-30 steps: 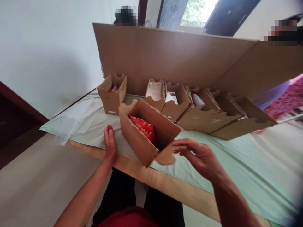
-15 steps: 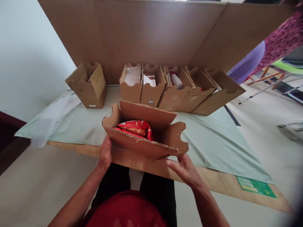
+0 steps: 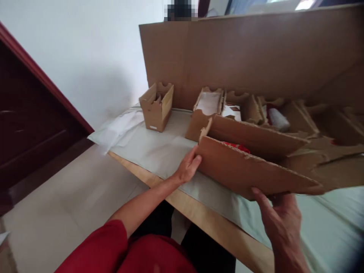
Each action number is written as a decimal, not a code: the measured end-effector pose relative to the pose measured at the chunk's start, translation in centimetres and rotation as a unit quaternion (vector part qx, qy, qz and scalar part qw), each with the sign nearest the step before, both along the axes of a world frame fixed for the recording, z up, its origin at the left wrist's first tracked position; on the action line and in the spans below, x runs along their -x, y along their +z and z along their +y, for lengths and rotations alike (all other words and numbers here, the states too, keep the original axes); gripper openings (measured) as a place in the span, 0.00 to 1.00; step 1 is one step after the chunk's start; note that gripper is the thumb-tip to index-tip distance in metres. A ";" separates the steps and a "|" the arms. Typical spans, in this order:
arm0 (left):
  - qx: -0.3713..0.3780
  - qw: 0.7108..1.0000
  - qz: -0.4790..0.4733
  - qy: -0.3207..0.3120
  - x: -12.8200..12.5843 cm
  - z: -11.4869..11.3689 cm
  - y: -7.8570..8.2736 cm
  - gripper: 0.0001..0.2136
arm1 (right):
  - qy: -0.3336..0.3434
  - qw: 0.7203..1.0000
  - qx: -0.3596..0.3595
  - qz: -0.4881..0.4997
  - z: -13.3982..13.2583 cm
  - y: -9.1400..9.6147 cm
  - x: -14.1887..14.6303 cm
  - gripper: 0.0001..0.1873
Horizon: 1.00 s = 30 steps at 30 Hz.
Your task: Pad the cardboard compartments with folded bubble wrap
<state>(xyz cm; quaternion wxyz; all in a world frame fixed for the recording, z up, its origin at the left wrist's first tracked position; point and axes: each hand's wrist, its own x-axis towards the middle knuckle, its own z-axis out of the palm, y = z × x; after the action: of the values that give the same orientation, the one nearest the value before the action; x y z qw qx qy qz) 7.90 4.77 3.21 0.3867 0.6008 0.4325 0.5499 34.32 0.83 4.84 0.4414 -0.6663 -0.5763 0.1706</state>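
Between my two hands is an open-topped cardboard box (image 3: 244, 167), tilted and held above the cloth. My left hand (image 3: 188, 165) grips its left end, thumb on the near wall. My right hand (image 3: 280, 212) supports it from below on the right, thumb against the lower near wall and the other fingers partly hidden underneath. Inside, a bit of a red packet (image 3: 237, 146) shows over the near wall; the rest is hidden. Just behind stands a row of similar boxes, among them one with a clear plastic-looking item (image 3: 209, 102) and one with a white-and-brown item (image 3: 231, 113).
A separate cardboard box (image 3: 157, 108) stands at the left on the pale green cloth (image 3: 159, 151). A tall cardboard panel (image 3: 241, 57) rises behind the row. Thin clear plastic (image 3: 116, 131) lies at the table's left corner. Part of a person's head shows above the panel.
My view has swung left. The held box has moved right along the table, close to the row, and tilted so that less of the red packet shows. Both hands stay on it.
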 end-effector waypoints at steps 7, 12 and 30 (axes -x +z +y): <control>0.017 0.978 0.185 0.094 5.1 -2.3 -3.4 0.28 | -0.030 0.987 0.152 -0.035 -1.3 -2.4 0.9 0.21; 0.001 0.909 0.271 0.317 17.4 -4.6 -2.8 0.17 | -0.037 0.982 0.180 -0.042 -1.2 -2.5 0.7 0.20; 0.222 0.680 0.508 0.480 34.7 -7.7 2.3 0.14 | -0.110 0.977 0.170 -0.059 0.0 -3.2 1.4 0.19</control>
<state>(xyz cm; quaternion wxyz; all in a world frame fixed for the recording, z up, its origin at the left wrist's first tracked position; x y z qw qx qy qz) -26.77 -2.90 5.48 -0.0875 0.3947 0.9009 0.1581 32.92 0.87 1.67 0.3028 -0.8001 -0.4869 0.1765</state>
